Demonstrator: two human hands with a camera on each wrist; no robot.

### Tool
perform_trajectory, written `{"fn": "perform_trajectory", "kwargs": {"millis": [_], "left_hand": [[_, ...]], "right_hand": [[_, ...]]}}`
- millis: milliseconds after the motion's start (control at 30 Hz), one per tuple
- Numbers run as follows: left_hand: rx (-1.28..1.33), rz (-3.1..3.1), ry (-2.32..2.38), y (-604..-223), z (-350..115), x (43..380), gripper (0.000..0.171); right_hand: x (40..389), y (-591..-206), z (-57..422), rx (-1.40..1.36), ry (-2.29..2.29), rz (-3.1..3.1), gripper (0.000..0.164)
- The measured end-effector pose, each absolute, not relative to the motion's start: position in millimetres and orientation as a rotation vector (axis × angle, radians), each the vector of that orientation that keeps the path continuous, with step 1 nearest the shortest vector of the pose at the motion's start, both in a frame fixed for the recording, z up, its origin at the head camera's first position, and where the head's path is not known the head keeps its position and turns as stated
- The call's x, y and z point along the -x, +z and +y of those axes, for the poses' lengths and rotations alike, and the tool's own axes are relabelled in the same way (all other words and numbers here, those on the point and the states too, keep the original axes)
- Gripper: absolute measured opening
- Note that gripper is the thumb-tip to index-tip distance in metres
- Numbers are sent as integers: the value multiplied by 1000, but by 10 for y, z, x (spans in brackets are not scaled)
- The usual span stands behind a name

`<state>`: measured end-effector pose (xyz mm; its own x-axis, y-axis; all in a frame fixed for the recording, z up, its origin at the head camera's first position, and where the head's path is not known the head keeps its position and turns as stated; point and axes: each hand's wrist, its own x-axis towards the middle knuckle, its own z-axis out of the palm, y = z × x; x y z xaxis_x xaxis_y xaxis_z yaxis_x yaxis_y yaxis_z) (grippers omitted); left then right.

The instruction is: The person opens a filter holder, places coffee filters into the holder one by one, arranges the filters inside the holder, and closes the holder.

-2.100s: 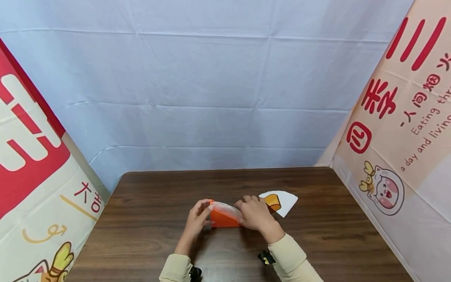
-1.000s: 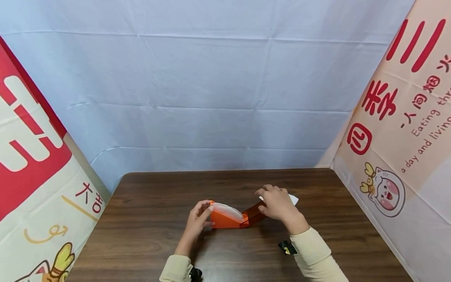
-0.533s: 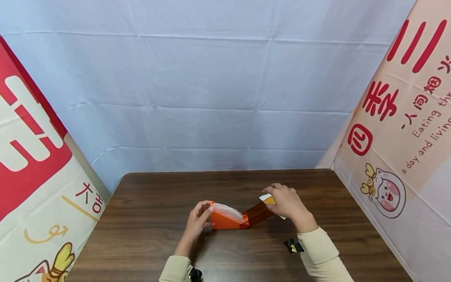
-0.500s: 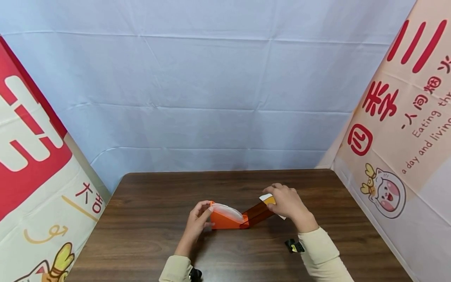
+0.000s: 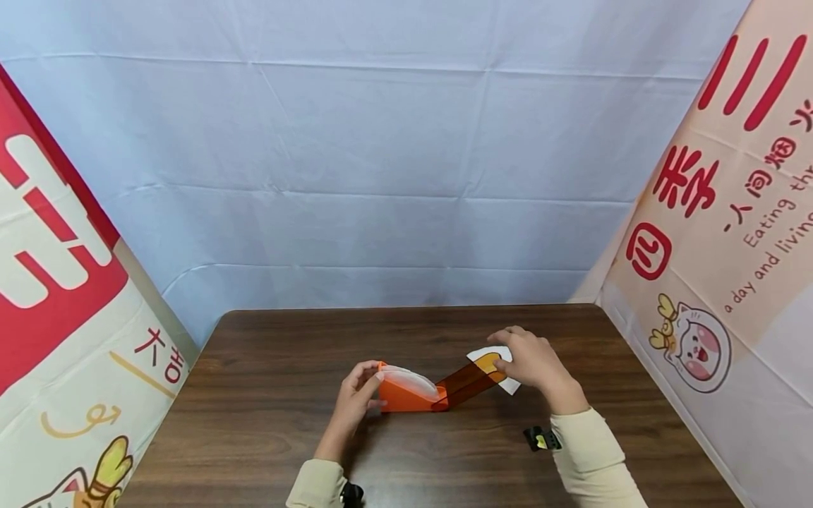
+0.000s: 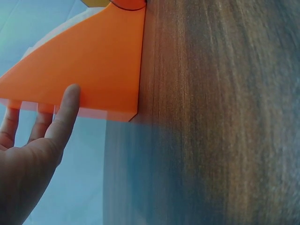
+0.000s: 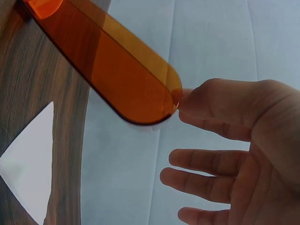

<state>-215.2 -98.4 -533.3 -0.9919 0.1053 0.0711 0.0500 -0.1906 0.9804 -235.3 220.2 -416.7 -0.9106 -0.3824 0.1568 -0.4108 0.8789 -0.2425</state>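
Observation:
An orange coffee filter holder (image 5: 405, 399) stands on the table with white paper filters (image 5: 409, 379) inside. Its see-through amber lid (image 5: 466, 386) is swung out to the right. My left hand (image 5: 353, 396) grips the holder's left end, thumb on the front face and fingers on the end and behind, as the left wrist view shows. My right hand (image 5: 533, 361) is at the lid's rounded tip (image 7: 154, 101); its thumb meets or nearly meets the tip, with the other fingers extended and apart. A loose white filter (image 7: 30, 164) lies on the table behind the lid, partly covered in the head view.
The dark wooden table (image 5: 286, 353) extends around the holder. A pale cloth (image 5: 368, 176) hangs behind it. Printed banners stand at the left (image 5: 57, 282) and right (image 5: 718, 233) sides.
My right hand swung the lid open and out to the right, then slid along it to its tip. The left hand and the holder stayed in place.

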Motion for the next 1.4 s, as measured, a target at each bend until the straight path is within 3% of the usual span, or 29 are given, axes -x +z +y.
{"fn": "perform_trajectory", "kwargs": {"millis": [933, 1400], "left_hand": [[-201, 1971, 2402, -5434, -996, 2193, 35], [-190, 1995, 2389, -5433, -994, 2197, 35]], "right_hand": [[2467, -4282, 2405, -540, 567, -2985, 34], [2696, -4624, 2480, -583, 458, -2945, 30]]}}
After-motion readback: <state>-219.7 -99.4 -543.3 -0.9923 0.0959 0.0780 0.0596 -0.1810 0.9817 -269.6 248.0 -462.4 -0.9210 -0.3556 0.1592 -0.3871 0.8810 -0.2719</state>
